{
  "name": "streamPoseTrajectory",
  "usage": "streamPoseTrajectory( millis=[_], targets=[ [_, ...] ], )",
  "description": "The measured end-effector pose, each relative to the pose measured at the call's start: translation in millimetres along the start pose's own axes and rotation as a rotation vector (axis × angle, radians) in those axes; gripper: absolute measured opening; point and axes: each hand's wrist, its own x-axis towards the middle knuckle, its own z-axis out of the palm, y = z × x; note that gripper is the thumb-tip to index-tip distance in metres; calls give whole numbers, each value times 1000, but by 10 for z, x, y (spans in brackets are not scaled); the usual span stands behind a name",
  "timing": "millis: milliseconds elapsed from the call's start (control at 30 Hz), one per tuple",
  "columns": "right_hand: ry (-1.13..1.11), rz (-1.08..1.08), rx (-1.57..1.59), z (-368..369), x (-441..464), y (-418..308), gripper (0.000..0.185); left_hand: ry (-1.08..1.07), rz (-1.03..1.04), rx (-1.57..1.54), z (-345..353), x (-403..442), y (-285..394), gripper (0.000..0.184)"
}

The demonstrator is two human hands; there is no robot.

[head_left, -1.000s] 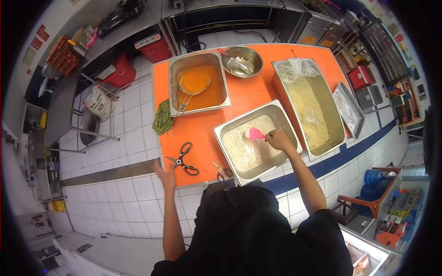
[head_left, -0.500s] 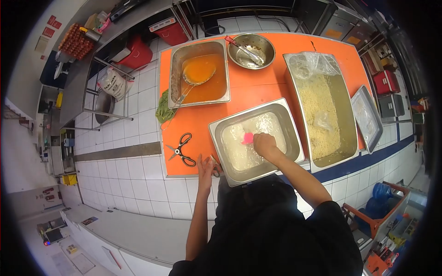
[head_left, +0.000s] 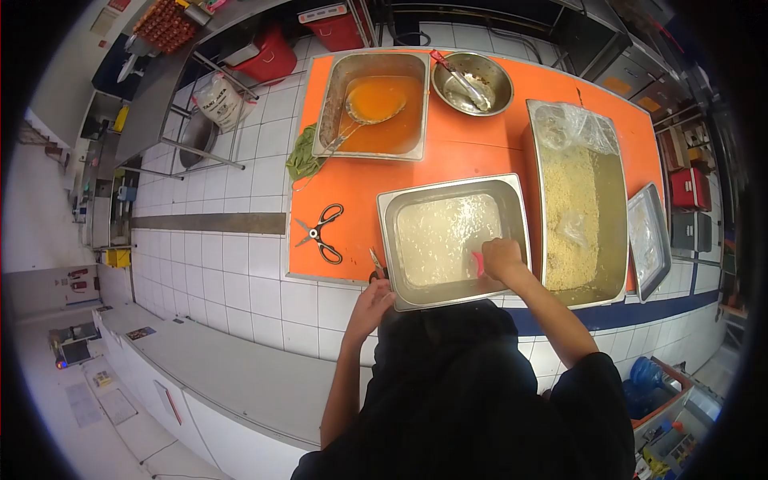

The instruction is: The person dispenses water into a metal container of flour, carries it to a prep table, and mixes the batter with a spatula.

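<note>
My right hand (head_left: 504, 260) is closed around a pink spatula (head_left: 478, 264), most of it hidden by the fingers. It is over the right side of a deep steel pan (head_left: 387, 240) holding a milky white liquid (head_left: 444, 236) with pale bits in it. At the pan's near left corner my left hand (head_left: 371, 308) has its fingers bent against the rim. Just beyond those fingers lies a dark-handled pair of scissors (head_left: 375, 262), partly hidden. Another pair of scissors (head_left: 318, 233) lies spread open on the orange table to the left.
A steel pan (head_left: 323, 112) of orange liquid holds a skimmer (head_left: 368, 120). Green leaves (head_left: 302, 154) lie beside it. A steel bowl (head_left: 500, 76) with red-handled tongs (head_left: 458, 76) stands at the back. To the right are a long pan (head_left: 616, 200) of yellowish grains and a tray (head_left: 650, 232).
My right hand has drawn the pink spatula from the pan's middle toward its right side. My left hand has moved right to the pan's corner, its fingers bending. The camera view has shifted.
</note>
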Motion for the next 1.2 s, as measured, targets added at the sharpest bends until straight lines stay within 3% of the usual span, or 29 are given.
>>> streamPoseTrajectory(
  millis=[67, 167, 300, 533, 600, 733, 833, 933, 1033, 1067, 1200],
  targets=[
    [20, -48, 40, -38, 18, -149, 17, 1, 29, 80, 50, 24, -9, 27],
    [13, -69, 48, -26, 128, -339, 31, -32, 4, 43, 71, 10, 153, 25],
    [3, -161, 104, -3, 214, -580, 18, -42, 11, 64, 30, 34, 124, 24],
    [13, -185, 317, 206, 426, -684, 27, -24, 26, 93, 40, 30, 99, 24],
    [142, -119, 443, 157, 381, -633, 29, -14, 7, 98, 55, 7, 104, 24],
    [300, -48, 373, 19, 240, -563, 28, -17, 52, 107, 73, 10, 125, 25],
    [479, -101, 380, -24, 53, -586, 25, -13, 36, 125, 73, 8, 117, 25],
    [502, -142, 447, -68, -181, -748, 22, -1, 22, 138, 78, 2, 128, 25],
    [367, -190, 513, -29, -409, -888, 22, 0, 8, 148, 76, 0, 130, 25],
    [359, -207, 557, 61, -450, -925, 14, -2, 2, 151, 71, 4, 127, 25],
    [242, -266, 580, 23, -658, -1059, 19, 2, -9, 141, 112, -9, 176, 24]
  ],
)
